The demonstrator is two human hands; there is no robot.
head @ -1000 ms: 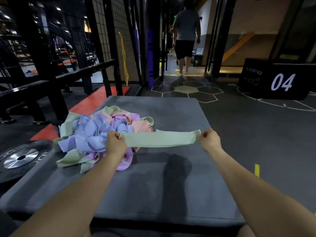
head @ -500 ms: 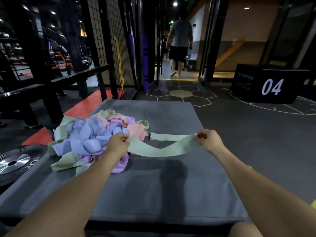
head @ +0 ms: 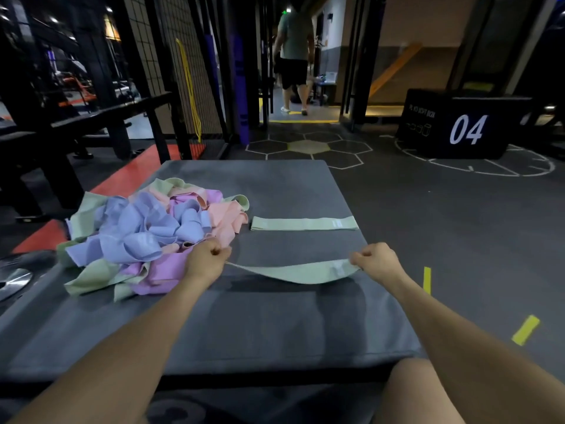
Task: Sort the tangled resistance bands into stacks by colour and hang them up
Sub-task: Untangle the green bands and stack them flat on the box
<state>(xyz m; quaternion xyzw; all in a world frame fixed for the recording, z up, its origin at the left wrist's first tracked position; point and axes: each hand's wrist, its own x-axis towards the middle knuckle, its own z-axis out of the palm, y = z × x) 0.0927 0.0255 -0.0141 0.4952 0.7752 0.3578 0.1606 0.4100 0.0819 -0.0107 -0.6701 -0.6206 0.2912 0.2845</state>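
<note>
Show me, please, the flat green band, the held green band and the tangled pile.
Flat green band point(head: 304, 223): head view, its middle.
Held green band point(head: 298, 272): head view, sagging middle.
Pile point(head: 143, 231): head view, blue loops.

A gym: beyond the hands stand a numbered plyo box point(head: 461, 125), a weight plate point(head: 13, 280) and black racks point(head: 101, 117).

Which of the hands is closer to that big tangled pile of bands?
Left. The left hand is right at the near edge of the tangled pile, pinching one end of a green band. The right hand holds the other end, well off to the pile's right.
</note>
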